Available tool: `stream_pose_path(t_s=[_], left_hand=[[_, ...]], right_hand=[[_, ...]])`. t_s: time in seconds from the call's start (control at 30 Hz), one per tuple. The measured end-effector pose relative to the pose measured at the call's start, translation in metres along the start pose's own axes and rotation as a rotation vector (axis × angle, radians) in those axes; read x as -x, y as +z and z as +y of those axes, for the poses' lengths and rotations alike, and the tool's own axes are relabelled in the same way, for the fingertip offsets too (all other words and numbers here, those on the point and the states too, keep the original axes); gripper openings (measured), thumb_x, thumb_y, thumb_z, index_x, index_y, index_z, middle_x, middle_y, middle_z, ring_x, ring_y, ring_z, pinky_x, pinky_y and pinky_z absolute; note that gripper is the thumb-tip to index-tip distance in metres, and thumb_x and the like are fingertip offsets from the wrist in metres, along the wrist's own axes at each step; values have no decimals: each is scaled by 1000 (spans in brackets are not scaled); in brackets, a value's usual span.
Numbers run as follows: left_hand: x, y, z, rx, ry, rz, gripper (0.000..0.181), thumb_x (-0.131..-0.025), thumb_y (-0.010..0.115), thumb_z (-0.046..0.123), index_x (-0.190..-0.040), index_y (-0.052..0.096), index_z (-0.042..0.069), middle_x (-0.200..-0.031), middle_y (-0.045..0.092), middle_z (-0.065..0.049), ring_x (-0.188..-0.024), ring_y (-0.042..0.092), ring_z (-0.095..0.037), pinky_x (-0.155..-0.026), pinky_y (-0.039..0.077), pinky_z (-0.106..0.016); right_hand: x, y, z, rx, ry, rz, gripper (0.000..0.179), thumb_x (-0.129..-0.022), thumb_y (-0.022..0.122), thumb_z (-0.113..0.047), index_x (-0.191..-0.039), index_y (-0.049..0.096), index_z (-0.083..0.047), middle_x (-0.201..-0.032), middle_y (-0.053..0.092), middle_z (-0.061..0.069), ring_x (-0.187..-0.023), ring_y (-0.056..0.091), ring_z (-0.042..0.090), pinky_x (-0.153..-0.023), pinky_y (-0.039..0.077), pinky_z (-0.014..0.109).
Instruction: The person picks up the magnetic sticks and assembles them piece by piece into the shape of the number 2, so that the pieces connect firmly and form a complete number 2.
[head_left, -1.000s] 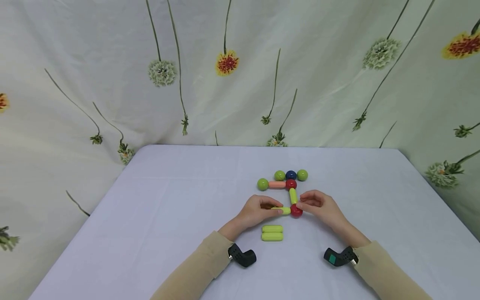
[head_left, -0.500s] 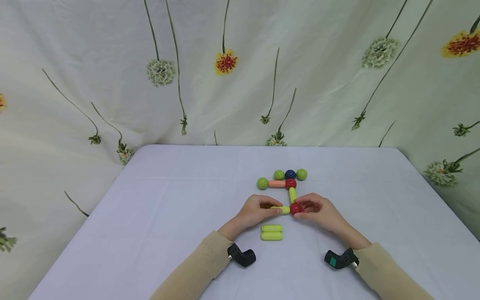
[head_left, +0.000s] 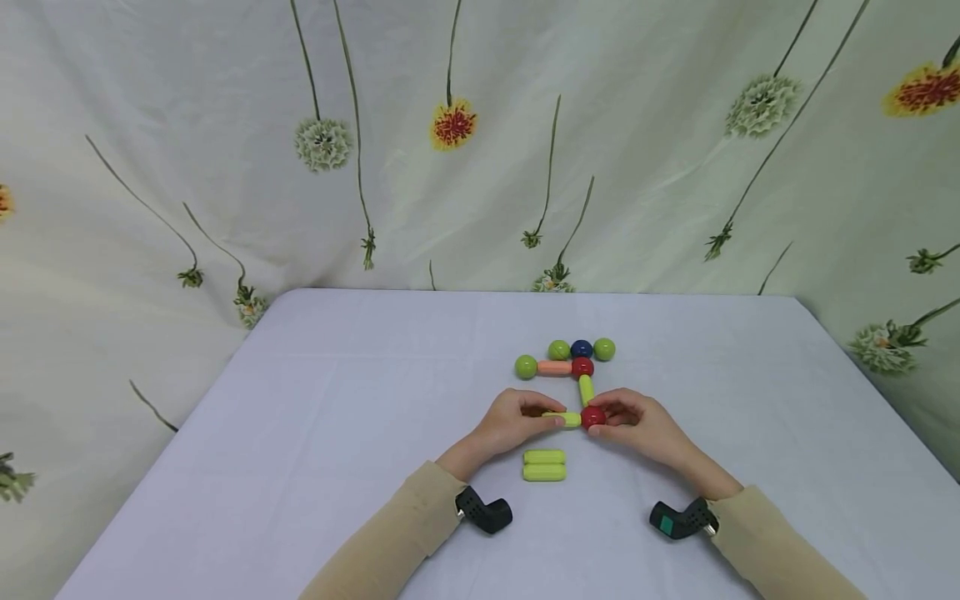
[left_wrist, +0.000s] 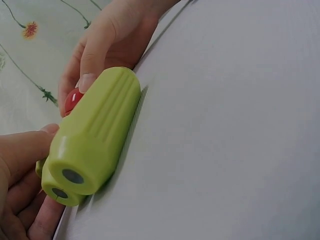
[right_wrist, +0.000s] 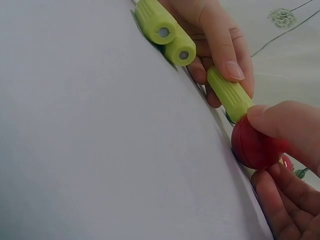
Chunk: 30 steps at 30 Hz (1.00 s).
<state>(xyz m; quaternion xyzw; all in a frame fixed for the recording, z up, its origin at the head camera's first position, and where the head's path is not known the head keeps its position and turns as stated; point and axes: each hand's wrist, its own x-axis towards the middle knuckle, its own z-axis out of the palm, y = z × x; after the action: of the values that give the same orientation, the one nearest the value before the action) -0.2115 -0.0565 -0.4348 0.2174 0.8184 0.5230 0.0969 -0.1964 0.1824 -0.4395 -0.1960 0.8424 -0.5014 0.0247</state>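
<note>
Pinching the ribbed lime-green rod [right_wrist: 230, 92] in your left hand [head_left: 513, 422], you gripped the glossy red ball [right_wrist: 256, 144] touching its end with your right hand [head_left: 639, 427]; both seemed light and stiff, the ball slippery, best held across its middle.

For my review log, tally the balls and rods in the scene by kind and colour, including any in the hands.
Green balls: 3
Red balls: 2
Dark blue ball: 1
Yellow-green rods: 4
Salmon-orange rod: 1
Total: 11
</note>
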Motion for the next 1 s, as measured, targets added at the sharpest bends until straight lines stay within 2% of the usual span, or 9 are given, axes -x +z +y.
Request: stream_pose_path(t_s=[0.27, 0.5, 0.7, 0.8, 1.0], left_hand=[[-1, 0, 3, 12, -6, 5, 24, -83, 72, 23, -104, 72, 11, -95, 67, 8, -85, 58, -7, -75, 48, -23], [-2, -2, 0, 51, -7, -8, 29, -79, 76, 21, -106, 71, 10, -97, 69, 6, -87, 59, -9, -78, 48, -25], [-4, -5, -3, 105, -21, -2, 28, -81, 74, 22, -105, 71, 8, -97, 69, 2, -88, 62, -9, -78, 50, -24], [-6, -7, -5, 126, -17, 10, 26, -82, 72, 20, -104, 71, 6, -97, 69, -1, -87, 63, -10, -76, 51, -24], [-12, -18, -1, 141, -23, 66, 25, -84, 71, 20, -104, 70, 6, -95, 69, -1, -84, 62, -12, -72, 51, -24]], right_hand=[[1, -3, -5, 8, -15, -5, 33, -81, 74, -13, -111, 63, -3, -99, 63, 6, -87, 58, 17, -75, 50, 22], [6, -5, -28, 17, -5, -10, 31, -82, 71, -5, -110, 61, 4, -99, 62, 12, -87, 57, 24, -75, 50, 24], [1, -3, -8, 27, 18, -9, 33, -82, 73, -10, -112, 62, -3, -101, 62, 7, -89, 56, 20, -76, 50, 22], [0, -3, -5, 27, 16, -8, 33, -82, 73, -10, -112, 62, -3, -101, 62, 7, -89, 56, 21, -75, 50, 22], [7, -4, -35, 24, 6, -11, 30, -82, 71, -4, -109, 61, 5, -98, 61, 13, -87, 56, 25, -74, 50, 23]])
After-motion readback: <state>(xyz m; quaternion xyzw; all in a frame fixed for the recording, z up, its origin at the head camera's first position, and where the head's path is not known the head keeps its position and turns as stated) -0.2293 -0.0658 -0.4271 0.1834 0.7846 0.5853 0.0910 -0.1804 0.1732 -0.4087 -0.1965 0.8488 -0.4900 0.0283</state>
